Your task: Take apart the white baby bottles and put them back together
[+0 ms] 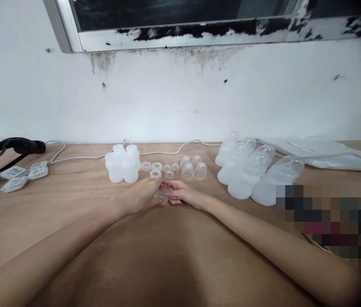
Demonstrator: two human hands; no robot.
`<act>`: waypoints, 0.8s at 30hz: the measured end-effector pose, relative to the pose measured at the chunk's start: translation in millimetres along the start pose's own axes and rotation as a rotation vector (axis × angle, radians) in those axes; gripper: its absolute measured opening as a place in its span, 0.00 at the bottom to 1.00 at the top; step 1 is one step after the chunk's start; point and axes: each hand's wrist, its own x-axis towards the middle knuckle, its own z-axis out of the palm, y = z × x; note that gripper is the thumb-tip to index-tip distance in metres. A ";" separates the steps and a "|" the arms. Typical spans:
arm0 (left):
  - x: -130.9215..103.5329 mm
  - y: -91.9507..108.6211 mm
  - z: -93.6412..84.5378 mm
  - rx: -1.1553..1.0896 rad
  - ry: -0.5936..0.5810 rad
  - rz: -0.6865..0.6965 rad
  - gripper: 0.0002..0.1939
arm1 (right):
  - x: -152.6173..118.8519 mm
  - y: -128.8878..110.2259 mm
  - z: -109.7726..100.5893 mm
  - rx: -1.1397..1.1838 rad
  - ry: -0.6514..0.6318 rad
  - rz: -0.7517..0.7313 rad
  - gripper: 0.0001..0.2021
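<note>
Near the middle of the wooden table, my left hand is closed around a small translucent part. Fingers of my right hand meet it from the right and pinch at the same piece. Just beyond the hands lie white rings, small clear nipples and clear domed caps. Several white bottles stand together at the left of these parts. On the right, several bottles with clear domed tops lean in a diagonal group.
A black strap-like object and small labelled white packs lie at the left. A white cable runs along the wall. Clear plastic bags lie at the back right. A pixelated area covers the right edge.
</note>
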 end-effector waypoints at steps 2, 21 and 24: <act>1.1 3.3 -4.9 0.028 -0.005 0.023 0.18 | -2.0 0.3 -2.6 0.042 -0.028 -0.007 0.11; -15.1 -2.2 -13.7 0.083 -0.117 0.096 0.20 | -13.4 -20.4 -20.9 -0.418 -0.251 0.072 0.13; -21.1 -13.4 -9.4 0.379 -0.057 0.049 0.14 | -19.7 -39.5 -16.9 -1.033 0.058 -0.016 0.12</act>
